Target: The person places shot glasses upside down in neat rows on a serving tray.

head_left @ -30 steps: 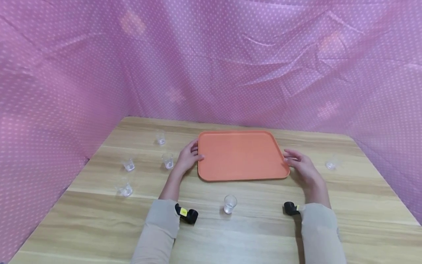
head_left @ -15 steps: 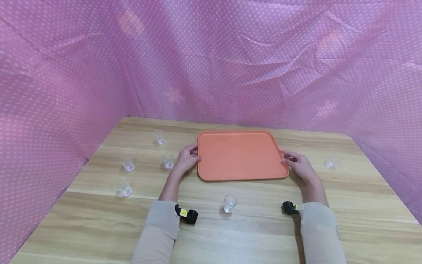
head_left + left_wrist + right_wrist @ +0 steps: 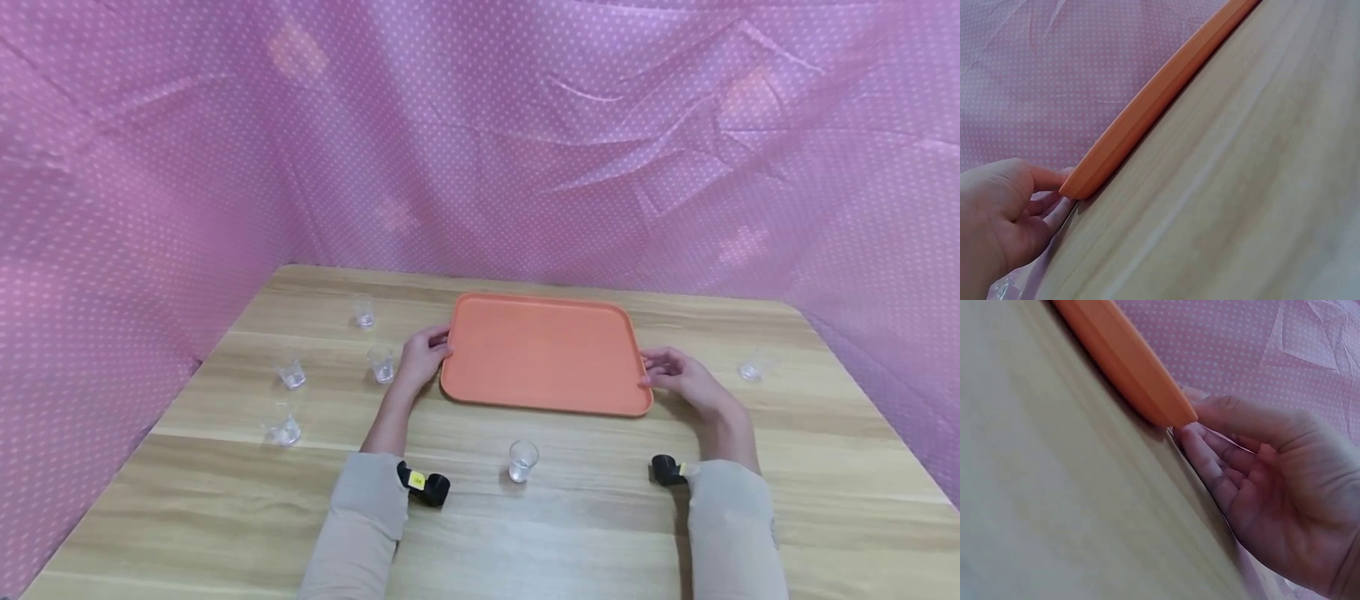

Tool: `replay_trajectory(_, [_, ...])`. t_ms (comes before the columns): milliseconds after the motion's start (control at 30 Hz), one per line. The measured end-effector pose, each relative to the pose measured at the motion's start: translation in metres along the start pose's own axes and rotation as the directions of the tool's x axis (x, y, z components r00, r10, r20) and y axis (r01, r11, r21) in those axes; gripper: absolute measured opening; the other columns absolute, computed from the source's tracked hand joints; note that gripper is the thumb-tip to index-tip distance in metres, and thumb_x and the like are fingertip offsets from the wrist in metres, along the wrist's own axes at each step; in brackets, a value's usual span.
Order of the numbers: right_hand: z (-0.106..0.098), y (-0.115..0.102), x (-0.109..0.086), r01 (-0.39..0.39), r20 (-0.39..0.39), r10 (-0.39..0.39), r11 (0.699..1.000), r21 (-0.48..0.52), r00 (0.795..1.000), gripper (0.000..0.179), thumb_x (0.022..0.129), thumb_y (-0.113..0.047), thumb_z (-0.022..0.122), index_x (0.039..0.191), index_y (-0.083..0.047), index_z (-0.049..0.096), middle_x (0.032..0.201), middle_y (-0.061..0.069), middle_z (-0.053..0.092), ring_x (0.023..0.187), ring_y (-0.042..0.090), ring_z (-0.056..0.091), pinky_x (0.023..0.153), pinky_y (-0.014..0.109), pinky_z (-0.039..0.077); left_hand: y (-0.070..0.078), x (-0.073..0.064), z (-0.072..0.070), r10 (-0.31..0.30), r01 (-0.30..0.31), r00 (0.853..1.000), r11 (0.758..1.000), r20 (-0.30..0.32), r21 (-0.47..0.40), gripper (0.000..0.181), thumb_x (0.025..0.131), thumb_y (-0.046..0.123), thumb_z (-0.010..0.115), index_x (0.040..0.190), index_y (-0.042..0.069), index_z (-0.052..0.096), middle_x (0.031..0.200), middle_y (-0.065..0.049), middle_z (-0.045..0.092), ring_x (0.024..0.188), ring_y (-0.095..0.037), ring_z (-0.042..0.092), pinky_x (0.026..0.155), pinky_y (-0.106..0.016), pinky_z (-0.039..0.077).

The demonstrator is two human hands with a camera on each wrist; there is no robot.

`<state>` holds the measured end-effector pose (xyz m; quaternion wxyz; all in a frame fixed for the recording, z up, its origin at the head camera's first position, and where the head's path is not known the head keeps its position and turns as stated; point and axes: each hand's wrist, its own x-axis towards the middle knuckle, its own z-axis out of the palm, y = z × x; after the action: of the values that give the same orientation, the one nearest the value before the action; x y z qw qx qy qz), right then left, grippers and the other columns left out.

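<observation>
An orange rectangular tray [image 3: 547, 354], bare on top, lies on the wooden table, turned slightly askew in the head view. At its left short side, my left hand [image 3: 422, 360] grips the rim with the thumb on top and the fingers at the outer edge. My right hand [image 3: 686, 379] pinches the opposite rim in the same way. The left wrist view shows the tray's side wall [image 3: 1129, 134] low over the tabletop, with the thumb at its corner. In the right wrist view, fingertips [image 3: 1194, 434] reach beneath the rim.
A small clear glass [image 3: 522, 461] stands in front of the tray, between my forearms. Several more, such as one glass [image 3: 382, 367] near my left hand, stand at left. Another glass [image 3: 750, 370] is at right. Pink dotted cloth [image 3: 525, 167] hangs behind the table.
My right fingers have closed onto the tray's right rim, and my left hand has come onto the left rim. The tray has turned slightly clockwise, its near right corner coming closer.
</observation>
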<state>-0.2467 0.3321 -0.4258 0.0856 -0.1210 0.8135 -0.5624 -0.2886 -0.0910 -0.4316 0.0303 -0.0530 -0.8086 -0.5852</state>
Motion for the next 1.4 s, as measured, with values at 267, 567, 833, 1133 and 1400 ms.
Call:
replay_trajectory(267, [0.004,-0.005,0.009,-0.068,-0.050,0.079,0.979,0.193,0.996,0.062,0.090,0.000,0.053,0.141,0.007,0.020,0.130,0.028,0.034,0.089,0.011,0.058,0.080,0.026,0.049,0.001,-0.001,0.001,0.004,0.000,0.999,0.997,-0.049,0.075,0.037,0.086,-0.004,0.056,0.122,-0.006,0.053,0.112,-0.022,0.059,0.102,-0.030,0.056,0.088,-0.035,0.045])
replay_trajectory(567, [0.004,-0.010,0.010,-0.073,-0.029,0.075,0.996,0.058,0.997,0.056,0.085,0.009,0.051,0.135,0.015,0.026,0.115,0.031,0.043,0.084,0.009,0.056,0.074,0.021,0.049,0.003,-0.004,0.005,-0.019,0.021,0.999,0.995,-0.030,0.100,0.040,0.082,-0.006,0.056,0.123,-0.007,0.053,0.111,-0.021,0.058,0.100,-0.030,0.056,0.086,-0.035,0.046])
replay_trajectory(833, [0.005,-0.013,0.007,-0.077,-0.006,0.077,0.997,0.002,0.997,0.057,0.085,0.007,0.052,0.136,0.014,0.027,0.116,0.031,0.043,0.086,0.011,0.056,0.077,0.023,0.049,0.004,-0.005,0.004,-0.037,0.042,0.998,0.994,-0.049,0.103,0.042,0.078,-0.007,0.054,0.120,-0.006,0.055,0.109,-0.019,0.059,0.097,-0.028,0.057,0.084,-0.034,0.047])
replay_trajectory(1133, [-0.027,-0.044,-0.016,0.063,-0.440,-0.106,0.992,-0.112,0.892,0.046,0.091,-0.011,0.058,0.134,-0.005,0.044,0.116,0.005,0.054,0.094,0.008,0.054,0.079,0.015,0.044,0.004,-0.005,0.003,-0.045,0.050,0.997,0.994,-0.058,0.100,0.043,0.077,-0.007,0.054,0.120,-0.005,0.055,0.107,-0.018,0.059,0.091,-0.025,0.055,0.081,-0.033,0.047])
replay_trajectory(1400, [-0.064,-0.038,-0.052,0.089,-0.812,0.087,0.982,0.169,0.577,0.051,0.080,-0.008,0.071,0.127,-0.014,0.053,0.113,-0.008,0.052,0.110,0.006,0.042,0.087,0.011,0.037,0.003,-0.004,0.003,-0.062,0.066,0.997,0.994,-0.051,0.084,0.044,0.078,-0.007,0.054,0.122,-0.004,0.054,0.109,-0.018,0.058,0.095,-0.027,0.055,0.084,-0.034,0.046])
